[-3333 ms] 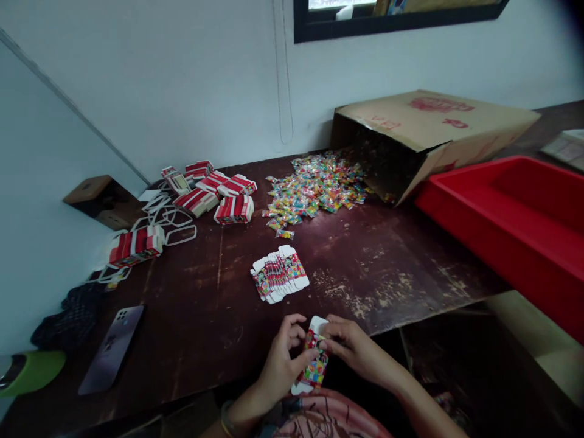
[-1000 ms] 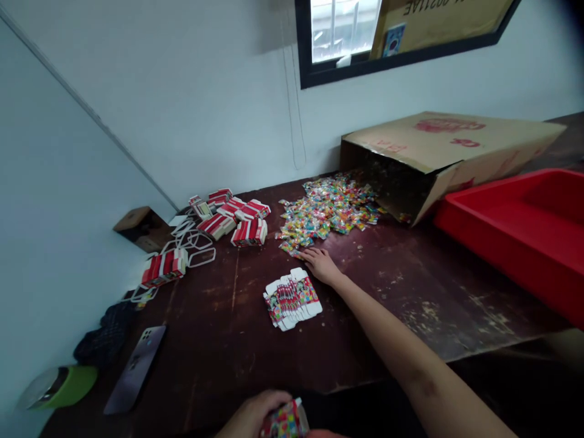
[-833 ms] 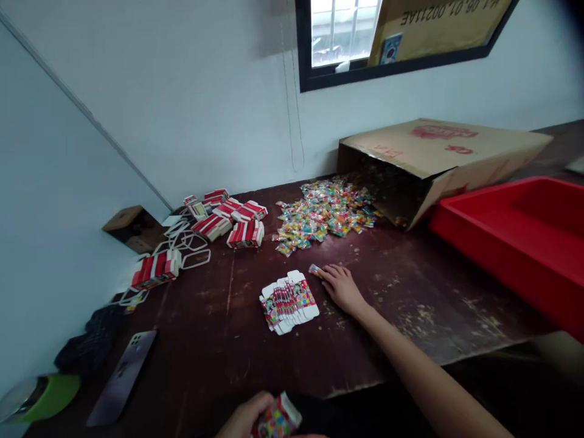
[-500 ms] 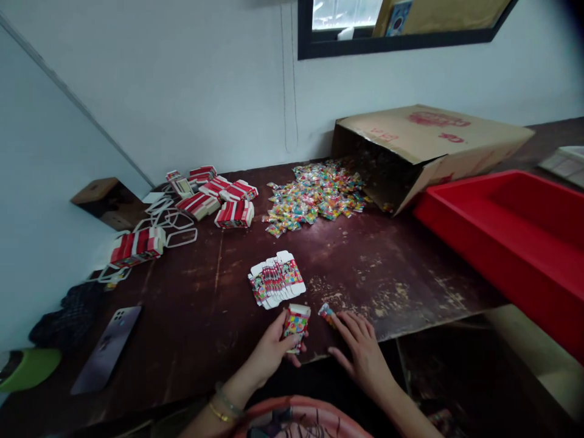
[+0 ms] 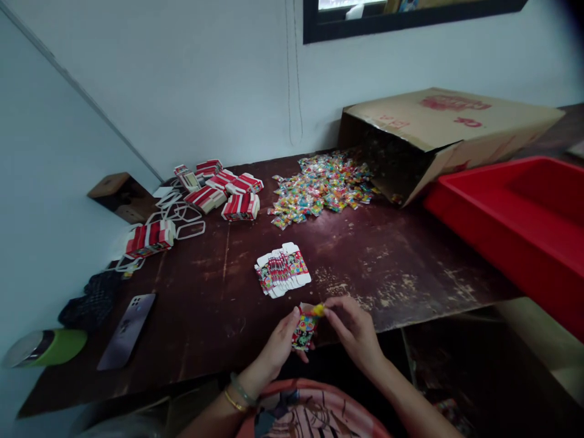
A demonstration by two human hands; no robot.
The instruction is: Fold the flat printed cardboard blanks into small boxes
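My left hand (image 5: 277, 351) grips a small colourful carton (image 5: 304, 328) upright at the near edge of the dark wooden table (image 5: 410, 267). My right hand (image 5: 354, 328) pinches a small wrapped candy (image 5: 318, 309) at the carton's open top. Just beyond the hands lies a fanned stack of flat colourful cartons (image 5: 283, 277). Further back, a heap of wrapped candies (image 5: 319, 188) spills from a cardboard box (image 5: 438, 131) lying on its side.
A red plastic tray (image 5: 515, 219) stands at the right. Red-and-white carton bundles (image 5: 219, 194) and loose white bands lie at the back left. A phone (image 5: 126, 331), a dark cloth (image 5: 89, 299) and a green-lidded container (image 5: 43, 348) sit at the near left.
My right hand reached to the candy heap, took one candy and drew it back along the table. It now holds the candy at the top of the carton, which my left hand has raised.
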